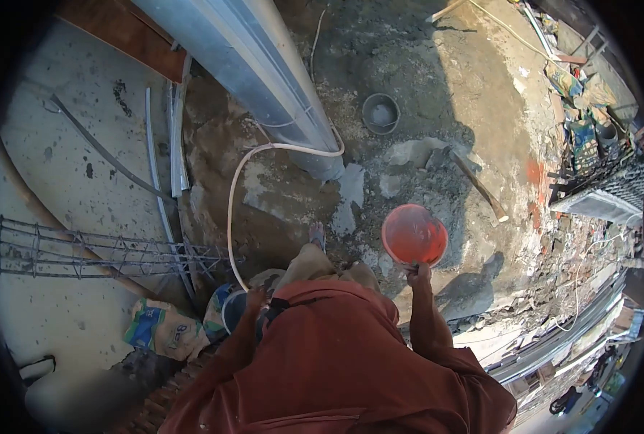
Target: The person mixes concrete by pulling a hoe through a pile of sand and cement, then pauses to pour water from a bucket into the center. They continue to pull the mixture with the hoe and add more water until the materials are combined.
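A red basin (pixel 414 235) hangs from my right hand (pixel 418 275), whose fingers are wrapped round its near rim. Down at my left side, my left hand (pixel 255 299) is at the rim of a dark bucket (pixel 233 311), partly hidden by my arm and shirt; its fingers are too small to make out. A pale hose (pixel 232 210) curves down close to that bucket. Beyond the basin lies a patch of wet grey mortar (pixel 438 184) with a wooden handle (pixel 481 188) resting across it.
A grey round tub (pixel 381 114) stands on the ground ahead. A thick metal column (pixel 264 79) rises left of centre. Rebar (pixel 83 253) and a cement bag (pixel 164 329) lie at the left. Rubble and debris (pixel 586 137) line the right side.
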Tool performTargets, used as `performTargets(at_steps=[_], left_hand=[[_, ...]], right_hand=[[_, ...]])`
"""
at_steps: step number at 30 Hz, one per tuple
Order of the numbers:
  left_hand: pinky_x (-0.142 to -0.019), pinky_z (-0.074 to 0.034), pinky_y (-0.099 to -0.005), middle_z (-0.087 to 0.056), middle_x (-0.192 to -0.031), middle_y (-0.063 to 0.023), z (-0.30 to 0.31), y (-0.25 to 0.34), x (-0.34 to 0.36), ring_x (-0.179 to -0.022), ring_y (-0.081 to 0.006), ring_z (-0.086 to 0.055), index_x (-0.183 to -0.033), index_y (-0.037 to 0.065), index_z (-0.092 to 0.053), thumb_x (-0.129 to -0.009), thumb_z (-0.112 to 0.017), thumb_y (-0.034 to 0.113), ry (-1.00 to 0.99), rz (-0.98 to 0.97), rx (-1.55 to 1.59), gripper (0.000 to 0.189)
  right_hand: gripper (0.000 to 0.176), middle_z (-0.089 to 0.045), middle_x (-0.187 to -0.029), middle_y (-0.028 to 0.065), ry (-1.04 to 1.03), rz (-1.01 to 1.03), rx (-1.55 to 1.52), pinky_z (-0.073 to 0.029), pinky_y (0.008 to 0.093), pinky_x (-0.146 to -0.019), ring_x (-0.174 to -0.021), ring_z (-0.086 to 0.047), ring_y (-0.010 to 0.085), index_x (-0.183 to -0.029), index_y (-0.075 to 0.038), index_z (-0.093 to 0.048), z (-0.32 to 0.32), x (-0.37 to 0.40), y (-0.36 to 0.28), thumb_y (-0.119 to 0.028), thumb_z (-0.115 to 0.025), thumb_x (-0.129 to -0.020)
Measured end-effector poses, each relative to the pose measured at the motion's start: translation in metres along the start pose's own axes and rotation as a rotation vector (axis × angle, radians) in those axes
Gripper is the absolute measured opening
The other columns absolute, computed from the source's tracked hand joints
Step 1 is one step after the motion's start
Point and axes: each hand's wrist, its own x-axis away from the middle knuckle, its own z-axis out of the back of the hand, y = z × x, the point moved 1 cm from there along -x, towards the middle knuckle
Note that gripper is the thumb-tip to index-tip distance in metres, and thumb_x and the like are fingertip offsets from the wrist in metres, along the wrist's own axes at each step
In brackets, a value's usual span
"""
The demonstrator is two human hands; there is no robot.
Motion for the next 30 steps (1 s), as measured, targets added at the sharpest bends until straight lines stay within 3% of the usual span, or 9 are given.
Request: performTargets(at_steps=[2, 6, 11, 13, 21, 24, 26, 27, 30], left_hand=[[-0.058, -0.052, -0.0329, -0.066, -0.079, -0.0126, 0.034, 0.057, 0.018, -0.068, -0.0208, -0.065, -0.093, -0.003, -0.061, -0.088, -0.051, 0.022, 0.150, 0.406, 1.032, 0.028], [-0.062, -0.052, -0.0302, -0.065, -0.084, -0.0099, 0.044, 0.074, -0.004, -0.072, -0.0177, -0.064, -0.100, -0.002, -0.058, -0.089, -0.050, 0.020, 0.208, 0.385, 1.032, 0.025], [-0.068, -0.051, -0.0277, -0.063, -0.089, -0.0061, 0.074, 0.121, 0.014, -0.076, -0.0155, -0.062, -0.102, 0.002, -0.057, -0.092, -0.052, 0.025, 0.340, 0.285, 1.390, 0.025], [-0.078, -0.050, -0.0331, -0.062, -0.102, -0.0082, 0.068, 0.128, 0.021, -0.091, -0.0165, -0.061, -0.112, 0.005, -0.053, -0.091, -0.057, 0.041, 0.215, 0.289, 1.518, 0.042], [-0.090, -0.048, -0.0411, -0.049, -0.128, -0.0130, 0.096, 0.147, 0.061, -0.113, -0.0254, -0.054, -0.135, 0.006, -0.038, -0.089, -0.052, 0.055, 0.183, 0.227, 1.663, 0.068], [-0.090, -0.049, -0.0439, -0.044, -0.134, -0.0141, 0.101, 0.127, 0.064, -0.116, -0.0266, -0.052, -0.143, 0.009, -0.025, -0.089, -0.056, 0.049, 0.278, 0.134, 1.862, 0.074], [-0.087, -0.052, -0.0445, -0.044, -0.133, -0.0142, 0.092, 0.113, 0.074, -0.113, -0.0253, -0.053, -0.145, 0.012, -0.019, -0.088, -0.062, 0.041, 0.428, 0.157, 1.859, 0.077], [-0.083, -0.054, -0.0410, -0.049, -0.127, -0.0134, 0.106, 0.111, 0.090, -0.109, -0.0225, -0.055, -0.143, 0.011, -0.026, -0.086, -0.064, 0.023, 0.526, 0.192, 1.994, 0.069], [-0.080, -0.055, -0.0359, -0.053, -0.121, -0.0123, 0.082, 0.092, 0.095, -0.105, -0.0207, -0.057, -0.141, 0.010, -0.031, -0.084, -0.060, 0.009, 0.754, 0.293, 1.884, 0.064]], right_hand=[[0.037, -0.057, -0.111, 0.0158, 0.077, -0.066, -0.296, -0.054, 0.0512, -0.080, -0.093, -0.061, 0.0344, -0.117, -0.001, -0.049, -0.012, 0.015, -0.021, -0.002, -0.054, -0.081], [0.047, -0.050, -0.126, 0.0175, -0.133, -0.082, -0.123, -0.050, 0.0542, -0.092, -0.106, -0.056, 0.0396, -0.129, -0.001, -0.041, -0.075, 0.077, -0.078, -0.005, -0.055, -0.084], [0.045, -0.055, -0.117, 0.0171, -0.336, -0.088, 0.142, -0.057, 0.0465, -0.082, -0.099, -0.062, 0.0305, -0.129, 0.002, -0.039, -0.118, 0.087, -0.092, -0.006, -0.053, -0.087], [0.042, -0.056, -0.117, 0.0149, -0.470, -0.155, 0.256, -0.057, 0.0424, -0.083, -0.099, -0.062, 0.0287, -0.127, 0.001, -0.042, -0.143, 0.104, -0.087, -0.004, -0.053, -0.087], [0.031, -0.062, -0.098, 0.0049, -0.500, -0.375, 0.796, -0.056, 0.0288, -0.059, -0.077, -0.063, 0.0153, -0.116, -0.005, -0.050, -0.267, 0.139, -0.046, -0.007, -0.057, -0.086], [0.038, -0.060, -0.104, 0.0048, -0.688, -0.278, 0.762, -0.056, 0.0272, -0.055, -0.076, -0.063, 0.0155, -0.122, -0.010, -0.047, -0.336, 0.223, -0.008, -0.007, -0.058, -0.085], [0.047, -0.056, -0.113, 0.0047, -0.814, -0.340, 0.920, -0.059, 0.0296, -0.057, -0.078, -0.063, 0.0182, -0.128, -0.013, -0.042, -0.366, 0.201, 0.021, -0.006, -0.059, -0.084], [0.050, -0.055, -0.115, 0.0056, -0.895, -0.354, 1.030, -0.060, 0.0316, -0.060, -0.079, -0.064, 0.0195, -0.129, -0.012, -0.041, -0.380, 0.191, 0.030, -0.006, -0.060, -0.083], [0.051, -0.056, -0.115, 0.0077, -1.079, -0.367, 1.182, -0.062, 0.0348, -0.064, -0.081, -0.065, 0.0216, -0.130, -0.010, -0.040, -0.434, 0.244, 0.058, -0.005, -0.059, -0.083]])
